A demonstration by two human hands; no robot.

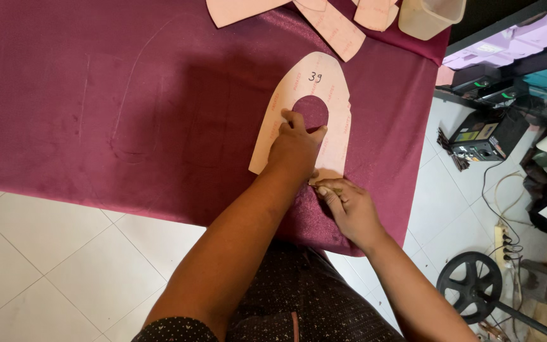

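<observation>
A pale pink card pattern piece (pixel 299 82), arch-shaped with a rounded cut-out, lies flat on maroon fabric (pixel 128 107). My left hand (pixel 295 145) presses down on the pattern, fingers spread beside the cut-out. My right hand (pixel 346 206) sits just below the pattern's lower edge, fingers pinched on a small thin marking tool (pixel 313 184) whose tip touches the fabric at that edge.
More pink pattern pieces (pixel 330 22) and a cream plastic tub (pixel 428 16) lie at the cloth's far edge. To the right, on the white tile floor, are dark electronic boxes (pixel 485 136), cables, a power strip (pixel 501 237) and a black wheel (pixel 473 285).
</observation>
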